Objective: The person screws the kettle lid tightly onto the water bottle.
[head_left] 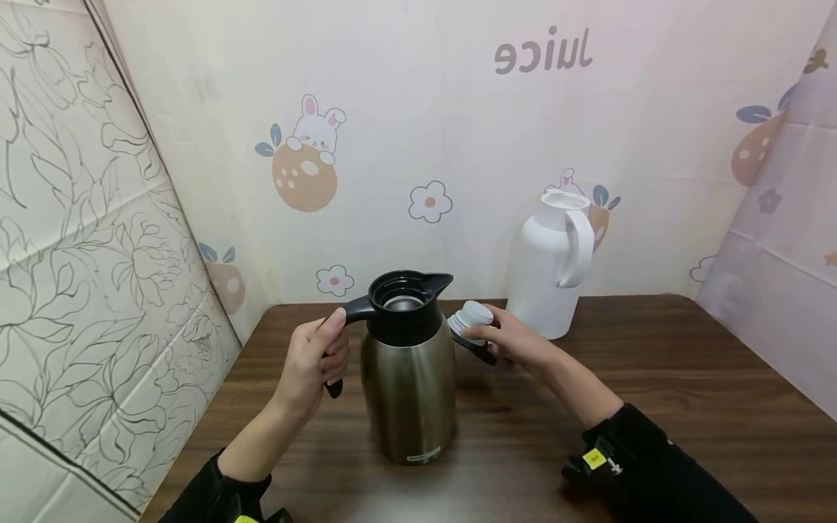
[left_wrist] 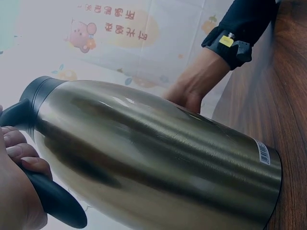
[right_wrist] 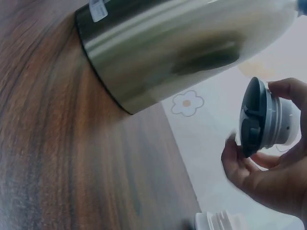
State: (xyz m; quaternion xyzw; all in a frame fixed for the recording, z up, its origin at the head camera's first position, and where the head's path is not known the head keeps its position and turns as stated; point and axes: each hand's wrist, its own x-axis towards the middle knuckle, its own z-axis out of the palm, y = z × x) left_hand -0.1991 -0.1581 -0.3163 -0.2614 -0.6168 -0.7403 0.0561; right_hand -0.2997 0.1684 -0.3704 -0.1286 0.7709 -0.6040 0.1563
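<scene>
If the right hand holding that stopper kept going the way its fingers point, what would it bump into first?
The right hand, gripping the stopper, points left toward the steel jug. It would probably meet the jug's black collar first, though depth is unclear.

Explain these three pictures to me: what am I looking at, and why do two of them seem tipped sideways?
There is no machine here: a person works with two bare hands and wears three cameras. The large picture comes from a camera on the head, looking down at a brown wooden table. The other two come from cameras strapped to the wrists, so they tilt with the arms.

The left hand grips the black handle of a steel vacuum jug that stands upright with its mouth open. The right hand holds the jug's stopper beside the spout; the right wrist view shows the stopper up close. A white jug, also without a lid, stands behind by the patterned backdrop.
</scene>
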